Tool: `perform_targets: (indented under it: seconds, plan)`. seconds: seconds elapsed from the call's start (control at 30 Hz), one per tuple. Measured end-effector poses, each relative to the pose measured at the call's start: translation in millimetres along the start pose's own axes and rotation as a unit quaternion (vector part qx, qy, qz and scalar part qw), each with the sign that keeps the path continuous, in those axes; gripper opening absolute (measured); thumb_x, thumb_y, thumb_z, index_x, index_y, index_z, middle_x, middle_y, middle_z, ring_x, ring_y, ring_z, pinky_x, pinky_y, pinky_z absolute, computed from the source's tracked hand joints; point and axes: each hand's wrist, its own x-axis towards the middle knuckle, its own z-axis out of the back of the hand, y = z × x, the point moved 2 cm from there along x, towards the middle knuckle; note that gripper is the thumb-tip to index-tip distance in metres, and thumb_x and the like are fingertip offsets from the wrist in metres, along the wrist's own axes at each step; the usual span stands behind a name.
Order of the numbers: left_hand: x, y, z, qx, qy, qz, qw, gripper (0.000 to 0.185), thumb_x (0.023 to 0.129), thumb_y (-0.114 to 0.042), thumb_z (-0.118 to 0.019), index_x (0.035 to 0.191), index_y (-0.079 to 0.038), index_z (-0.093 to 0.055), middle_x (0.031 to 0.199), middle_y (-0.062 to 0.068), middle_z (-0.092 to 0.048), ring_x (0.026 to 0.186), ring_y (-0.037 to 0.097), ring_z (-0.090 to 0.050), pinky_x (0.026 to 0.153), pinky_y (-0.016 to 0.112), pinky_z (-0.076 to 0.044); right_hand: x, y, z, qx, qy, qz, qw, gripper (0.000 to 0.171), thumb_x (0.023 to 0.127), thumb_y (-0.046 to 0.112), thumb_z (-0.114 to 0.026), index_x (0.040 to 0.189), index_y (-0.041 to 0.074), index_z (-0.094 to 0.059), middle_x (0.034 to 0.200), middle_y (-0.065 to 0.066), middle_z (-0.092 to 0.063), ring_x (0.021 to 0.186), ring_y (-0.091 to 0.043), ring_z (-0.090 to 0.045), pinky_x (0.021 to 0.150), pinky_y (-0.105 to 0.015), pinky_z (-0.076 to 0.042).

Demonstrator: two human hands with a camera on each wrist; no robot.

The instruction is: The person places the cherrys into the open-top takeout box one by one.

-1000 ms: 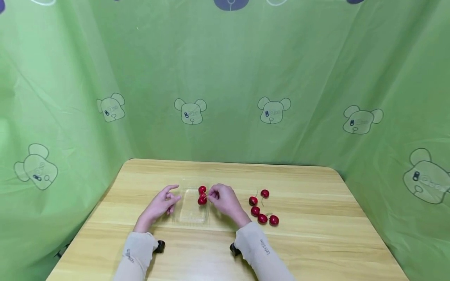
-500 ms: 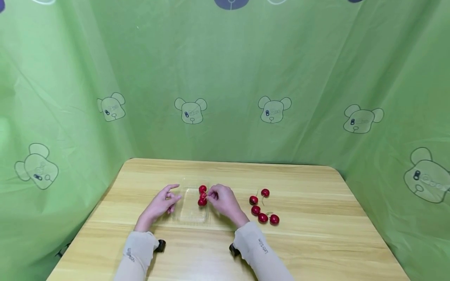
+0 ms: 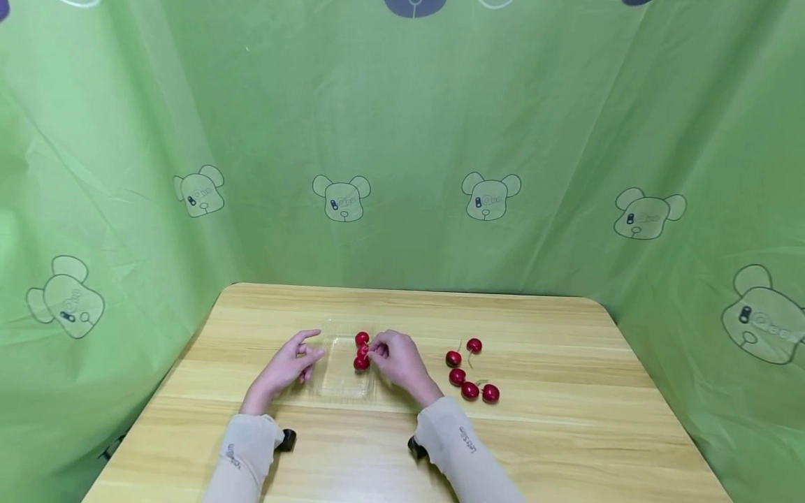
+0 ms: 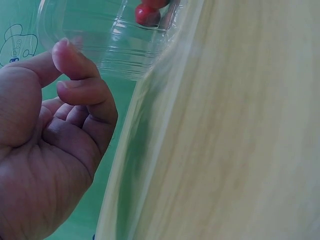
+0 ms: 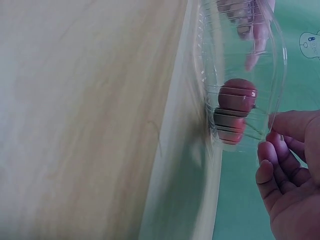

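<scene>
A clear plastic box [image 3: 342, 395] stands on the table with three red cherries [image 3: 361, 339] in a row along its right side. My right hand [image 3: 400, 360] is at that side, thumb and index finger pinching a cherry stem; the nearest cherry [image 3: 361, 363] lies just below the fingertips. In the right wrist view, two cherries [image 5: 237, 95] show through the ribbed wall, with a stem running to the fingers [image 5: 292, 125]. My left hand [image 3: 287, 363] is beside the box's left wall, fingers loosely bent and holding nothing; its fingertips [image 4: 65, 47] overlap the box edge in the left wrist view.
Several more cherries with stems [image 3: 469, 390] lie on the wooden table [image 3: 566, 419] to the right of my right hand. A green curtain [image 3: 409, 258] with bear drawings hangs behind the table and along both sides.
The nearest cherry under my right fingertips has come slightly lower and toward me, showing the middle cherry more. My right hand has barely moved, and my left hand stays in place.
</scene>
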Motion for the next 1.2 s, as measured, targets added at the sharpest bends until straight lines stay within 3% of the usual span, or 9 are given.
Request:
perform_targets:
  seconds: [0.33,1.2]
  plan:
    - [0.0,-0.4,1.2,0.003,-0.004,0.003,1.0000,0.068,0.102,-0.022,-0.067,0.159,-0.005,-0.033,0.087,0.011,-0.061,0.060,0.012,-0.055,0.053,0.023,-0.048,-1.2,-1.0,-1.0,0.008,0.005,-0.013,1.000,0.004,0.092,0.011,-0.077,0.089,0.011,-0.074,0.082,0.004,-0.062,0.074,-0.008,-0.055,0.067,-0.019,-0.051]
    - [-0.5,0.0,0.4,0.001,-0.004,0.001,1.0000,0.069,0.101,-0.023,-0.067,0.158,-0.006,-0.033,0.088,0.010,-0.062,0.060,0.013,-0.055,0.053,0.023,-0.048,1.0,-8.3,-3.0,0.017,0.009,0.000,1.000,0.004,0.094,0.013,-0.076,0.093,0.009,-0.076,0.082,0.004,-0.062,0.074,-0.007,-0.054,0.066,-0.020,-0.050]
